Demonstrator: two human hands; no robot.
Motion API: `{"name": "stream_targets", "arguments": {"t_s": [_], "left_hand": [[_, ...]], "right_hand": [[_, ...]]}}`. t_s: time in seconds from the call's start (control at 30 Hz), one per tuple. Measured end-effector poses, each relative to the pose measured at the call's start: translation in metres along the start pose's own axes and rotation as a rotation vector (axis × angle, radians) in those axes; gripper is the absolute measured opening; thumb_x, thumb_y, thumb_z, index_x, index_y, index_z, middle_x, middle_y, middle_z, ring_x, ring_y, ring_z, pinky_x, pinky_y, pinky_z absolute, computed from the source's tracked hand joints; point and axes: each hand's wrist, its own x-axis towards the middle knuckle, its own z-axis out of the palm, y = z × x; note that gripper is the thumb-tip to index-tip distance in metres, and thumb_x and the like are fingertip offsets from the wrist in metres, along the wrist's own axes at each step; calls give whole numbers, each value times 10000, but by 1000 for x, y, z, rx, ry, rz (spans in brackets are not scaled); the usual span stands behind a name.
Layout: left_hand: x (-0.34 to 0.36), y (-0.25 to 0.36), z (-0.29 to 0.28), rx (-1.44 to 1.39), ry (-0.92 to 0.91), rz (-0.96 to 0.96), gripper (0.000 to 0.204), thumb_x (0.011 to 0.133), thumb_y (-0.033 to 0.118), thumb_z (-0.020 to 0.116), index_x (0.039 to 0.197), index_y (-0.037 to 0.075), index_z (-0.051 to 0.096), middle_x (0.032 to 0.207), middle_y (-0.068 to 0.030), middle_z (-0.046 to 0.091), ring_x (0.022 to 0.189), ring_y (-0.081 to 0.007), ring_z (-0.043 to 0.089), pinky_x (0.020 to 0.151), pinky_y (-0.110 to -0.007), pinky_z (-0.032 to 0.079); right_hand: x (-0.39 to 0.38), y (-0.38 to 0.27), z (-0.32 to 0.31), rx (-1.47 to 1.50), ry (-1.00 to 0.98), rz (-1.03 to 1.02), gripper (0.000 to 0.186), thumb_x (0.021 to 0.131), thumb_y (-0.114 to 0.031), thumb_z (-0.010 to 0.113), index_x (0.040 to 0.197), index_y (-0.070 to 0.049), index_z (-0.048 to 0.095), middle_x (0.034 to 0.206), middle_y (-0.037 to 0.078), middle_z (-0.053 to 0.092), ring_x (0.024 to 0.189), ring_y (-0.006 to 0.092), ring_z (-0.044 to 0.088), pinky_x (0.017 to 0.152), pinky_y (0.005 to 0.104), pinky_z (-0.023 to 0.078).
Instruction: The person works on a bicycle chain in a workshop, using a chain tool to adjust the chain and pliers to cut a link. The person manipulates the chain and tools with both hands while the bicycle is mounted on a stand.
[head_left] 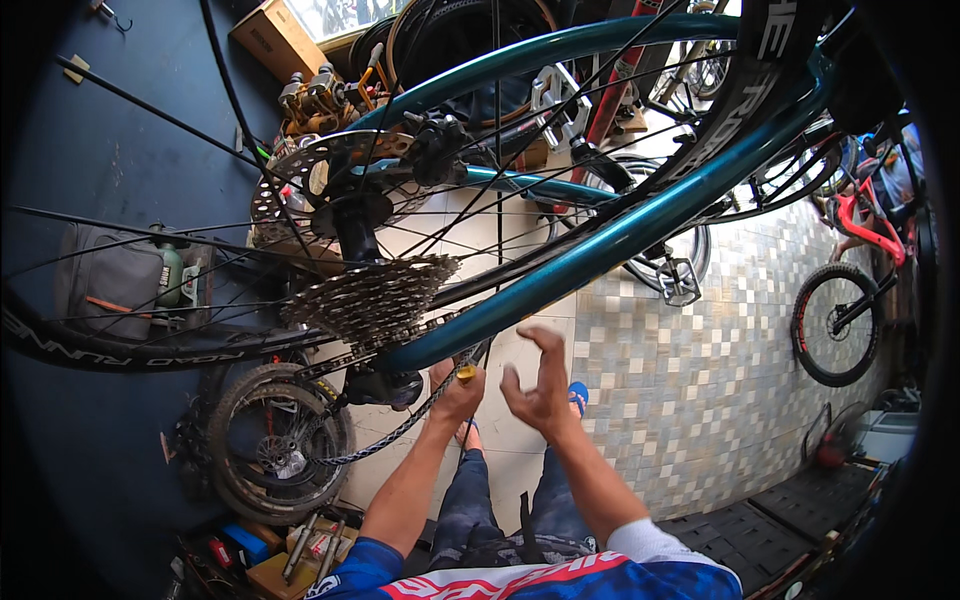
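Note:
A teal bicycle frame (600, 247) hangs at a slant in front of me. Its rear wheel carries a cassette (372, 300) and a disc rotor (285, 190). Under the cassette is the black rear derailleur (383, 386), and the chain (392, 437) sags below it. My left hand (455, 398) is closed just right of the derailleur, around a thing with a yellow end (465, 373); the rest of it is hidden. To the right, my right hand (541, 385) holds nothing, its thumb and fingers apart and curved, below the frame tube and not touching it.
Dirty bicycle wheels (280, 445) lean at the lower left, above a box of parts (310, 560). A grey bag (110, 280) lies by the dark wall. At the right stands a red bicycle (868, 230); black mats (745, 540) cover the lower right.

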Motion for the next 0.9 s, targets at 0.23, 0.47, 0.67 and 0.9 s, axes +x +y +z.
{"name": "stream_targets", "arguments": {"t_s": [0.23,0.47,0.67,0.9], "left_hand": [[-8,22,18,-25,64,-35,315,860,24,585,1161,-24,505,969,-177,661,872,-325,688,764,-410,555],[-3,28,17,170,-7,-55,633,933,243,592,1421,-114,408,1289,-215,683,1308,-405,565,1227,-654,-46],[4,35,15,192,-15,-82,522,897,185,643,1329,-62,485,1211,-196,693,1250,-401,574,1204,-579,200],[8,35,17,-303,-53,-155,287,831,22,612,1107,-15,544,955,-121,666,905,-198,674,837,-326,561]], "right_hand": [[-69,29,64,451,-459,303,991,732,-172,825,1561,-4,308,1513,267,410,1438,441,392,1200,457,327],[-53,25,77,487,-202,330,645,878,-164,764,1447,-20,497,1424,202,538,1397,385,467,1163,420,365],[-41,27,75,477,-276,442,609,856,-180,773,1394,-4,548,1352,224,608,1264,395,593,1071,414,457],[-33,18,72,283,-161,237,589,817,-243,800,1314,-2,596,1313,208,658,1261,351,626,1049,397,490]]}}
